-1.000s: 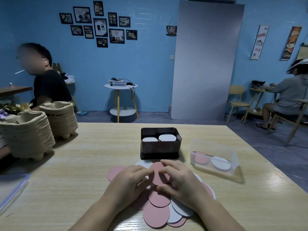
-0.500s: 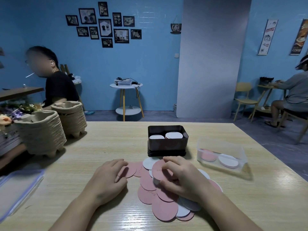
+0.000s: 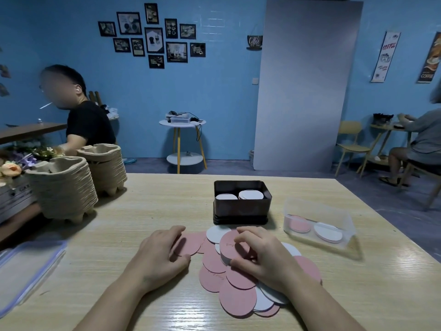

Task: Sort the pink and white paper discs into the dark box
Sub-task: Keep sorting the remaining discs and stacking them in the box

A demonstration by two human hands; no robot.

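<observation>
Gathering discs point(image 3: 236, 301) heaped before the dark box point(image 3: 242, 209): right hand point(image 3: 265, 259) pinching a pink-topped stack point(image 3: 228, 247), left hand point(image 3: 162, 256) curled over a pink disc point(image 3: 191, 243), grip unclear. Next, probably, lifting the stack into the box.

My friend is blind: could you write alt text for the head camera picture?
A person's right hand pinches a small stack of discs, pink on top, above a spread pile of pink and white discs on a wooden table; the left hand rests on a pink disc. Behind stands a dark box holding white discs.
</observation>
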